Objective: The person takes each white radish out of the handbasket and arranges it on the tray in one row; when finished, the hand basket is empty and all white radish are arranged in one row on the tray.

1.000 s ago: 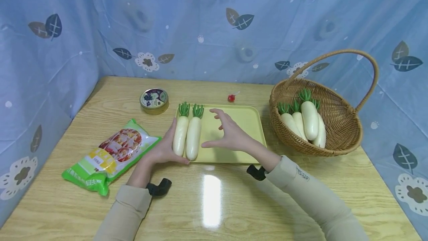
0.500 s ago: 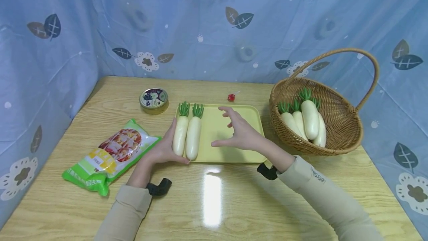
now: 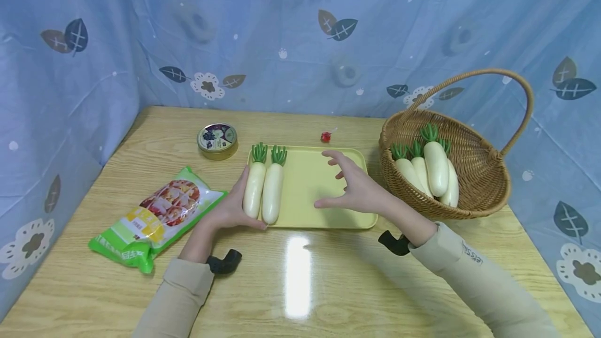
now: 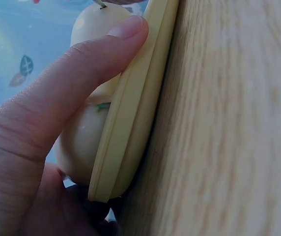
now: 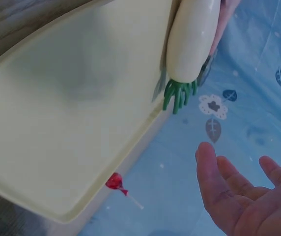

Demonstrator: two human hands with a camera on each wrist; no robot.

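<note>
Two white radishes with green tops, the left one [image 3: 254, 190] and the right one [image 3: 272, 192], lie side by side at the left end of the yellow tray [image 3: 305, 186]. My left hand [image 3: 230, 208] rests at the tray's front-left corner, fingers along the left radish. In the left wrist view its straight thumb [image 4: 96, 59] touches the tray's rim in front of the radish ends. My right hand [image 3: 354, 186] hovers over the tray's right part with spread, slightly bent fingers and holds nothing. The right wrist view shows its fingers [image 5: 211, 172] apart from everything.
A wicker basket [image 3: 479, 171] with a tall handle stands at the right and holds several white radishes [image 3: 436, 168]. A round tin [image 3: 217, 141] and a green food bag [image 3: 161, 218] lie left. Behind the tray is a red lollipop [image 3: 326, 136]. A blue curtain [image 3: 281, 40] borders the table.
My right hand has moved right across the tray, away from the two radishes and nearer the basket, keeping its spread shape. The left hand and the radishes have stayed in place.
</note>
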